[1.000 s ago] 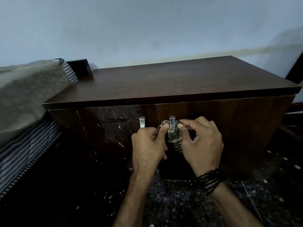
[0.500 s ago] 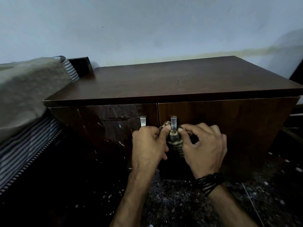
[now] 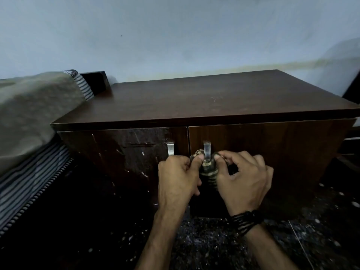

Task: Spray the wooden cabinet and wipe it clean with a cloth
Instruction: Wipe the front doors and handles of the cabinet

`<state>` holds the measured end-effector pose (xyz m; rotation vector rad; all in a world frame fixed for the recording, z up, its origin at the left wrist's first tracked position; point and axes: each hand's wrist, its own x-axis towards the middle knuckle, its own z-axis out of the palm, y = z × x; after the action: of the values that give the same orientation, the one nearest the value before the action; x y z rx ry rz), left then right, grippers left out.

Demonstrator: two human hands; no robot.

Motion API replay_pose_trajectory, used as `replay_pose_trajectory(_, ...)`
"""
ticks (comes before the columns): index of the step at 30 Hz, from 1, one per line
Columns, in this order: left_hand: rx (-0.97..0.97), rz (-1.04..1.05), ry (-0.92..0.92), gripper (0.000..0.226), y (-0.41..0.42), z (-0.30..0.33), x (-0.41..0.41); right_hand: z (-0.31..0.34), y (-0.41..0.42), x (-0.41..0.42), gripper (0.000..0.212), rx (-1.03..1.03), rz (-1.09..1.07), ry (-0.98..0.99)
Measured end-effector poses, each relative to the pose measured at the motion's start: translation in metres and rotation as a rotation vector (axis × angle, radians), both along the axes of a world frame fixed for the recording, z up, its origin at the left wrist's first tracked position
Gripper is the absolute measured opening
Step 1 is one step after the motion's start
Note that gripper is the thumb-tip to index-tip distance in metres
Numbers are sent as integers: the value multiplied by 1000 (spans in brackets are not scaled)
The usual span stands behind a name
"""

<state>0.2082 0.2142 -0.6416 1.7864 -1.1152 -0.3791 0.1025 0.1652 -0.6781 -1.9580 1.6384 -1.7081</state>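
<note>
A dark wooden cabinet (image 3: 214, 98) with two front doors stands against the wall. Each door has a metal handle; the right handle (image 3: 207, 148) has a patterned cloth (image 3: 208, 170) bunched around its lower end. My left hand (image 3: 177, 178) pinches the cloth's left side with thumb and fingers. My right hand (image 3: 243, 182) pinches its right side, a black thread band on the wrist. The left handle (image 3: 170, 148) is bare. No spray bottle is in view.
A bed with a striped mattress (image 3: 29, 182) and a grey blanket (image 3: 29, 114) lies close on the left of the cabinet. The speckled dark floor (image 3: 214, 246) runs under my arms. A pale wall (image 3: 175, 36) is behind.
Both hands have stayed at the right handle, working the cloth tighter around it; the bunch sits slightly lower and more compact. The view has shifted a little.
</note>
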Motion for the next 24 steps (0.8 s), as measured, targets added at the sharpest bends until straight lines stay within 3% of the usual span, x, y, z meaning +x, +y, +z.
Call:
replay_pose_trajectory(4, -84, 28, 86, 54, 2, 6, -1, 21, -4, 3, 6, -84, -16, -21)
replay_pose_trajectory(20, 119, -5, 65, 51, 0, -13, 3, -26, 0, 0, 9, 106, -13, 3)
replay_pose_trajectory(24, 191, -10, 200, 49, -1, -41, -3, -55, 2, -1, 9, 173, 36, -97)
